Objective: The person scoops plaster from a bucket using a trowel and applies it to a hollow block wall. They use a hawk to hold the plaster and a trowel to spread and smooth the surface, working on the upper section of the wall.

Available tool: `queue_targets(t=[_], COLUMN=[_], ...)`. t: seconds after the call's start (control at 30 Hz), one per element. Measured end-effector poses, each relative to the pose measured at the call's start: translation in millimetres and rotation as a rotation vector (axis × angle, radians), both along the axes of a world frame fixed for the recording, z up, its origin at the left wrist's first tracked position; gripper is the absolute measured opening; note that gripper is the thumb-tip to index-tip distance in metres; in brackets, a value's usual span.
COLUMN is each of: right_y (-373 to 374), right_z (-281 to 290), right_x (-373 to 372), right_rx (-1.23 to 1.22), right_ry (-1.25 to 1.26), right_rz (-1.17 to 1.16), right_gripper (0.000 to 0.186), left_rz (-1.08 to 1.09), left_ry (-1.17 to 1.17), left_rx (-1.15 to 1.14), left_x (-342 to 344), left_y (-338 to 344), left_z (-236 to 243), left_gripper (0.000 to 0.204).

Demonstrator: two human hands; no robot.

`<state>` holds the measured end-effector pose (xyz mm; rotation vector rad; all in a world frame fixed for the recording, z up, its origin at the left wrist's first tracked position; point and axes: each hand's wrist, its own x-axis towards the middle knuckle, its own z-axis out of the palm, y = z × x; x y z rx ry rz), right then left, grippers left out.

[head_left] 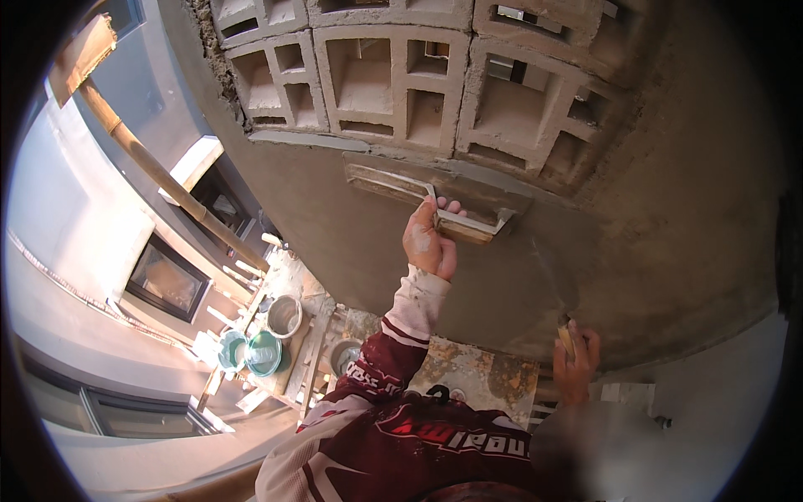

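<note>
Maroon-and-white jersey [368, 443] sits nearest the lens in the head view, one sleeve running up to the left hand; blurred pale patch [619, 443] at lower right, can't tell what. Left hand [431, 238] is wrapped round the handle of a long flat trowel [473, 191], fingers curled in, nothing else in it. Trowel lies along the grey plastered wall [368, 243], just below the breeze blocks [360, 79]; probably gripped near mid-handle so pressure spreads along the blade. Right hand [573, 368] is lower and off to the right, fingers bent round the wooden grip of a small tool [566, 336]; far end too blurry, wall contact can't tell. Grip-down hold likely leaves its far end free. Teal buckets [283, 356] and grey buckets [285, 303] stand down left by the planks [311, 351], presumably grouped to stay within reach. Bamboo pole [150, 159] slants past, maybe scaffolding.

Counts: hands two, both occupied; tools two, one each; buckets four, two teal, two grey; bamboo pole one; breeze blocks three in the lowest row, at least three above, cut off by the frame.
</note>
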<state>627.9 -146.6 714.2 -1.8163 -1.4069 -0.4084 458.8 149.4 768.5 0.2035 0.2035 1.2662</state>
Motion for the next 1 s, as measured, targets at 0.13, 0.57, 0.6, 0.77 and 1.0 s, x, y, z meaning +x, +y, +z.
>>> queue_targets(t=[0.13,0.57,0.6,0.77,1.0], right_y=[-3,-16,-15,-8,-1], right_z=[-6,-57,-57,-63,-95], right_x=[0,-11,-12,-18,-21], right_rx=[-0.036,-0.178,-0.179,-0.225,-0.359], right_ry=[-0.026,0.054,0.074,0.173,0.109], right_rz=[-0.011,0.044,0.045,0.086,0.159], right_gripper=[0.041,0.041,0.041,0.042,0.042], left_rz=[0.029,0.032,0.036,0.052,-0.003], left_ry=[0.023,0.075,0.083,0.192,0.643], left_rx=[0.029,0.064,0.073,0.164,0.502], left_x=[-1,-5,-4,-11,-33], left_y=[1,-1,-1,-4,-12], left_z=[-2,5,5,4,8], left_gripper=[0.019,0.022,0.022,0.025,0.062])
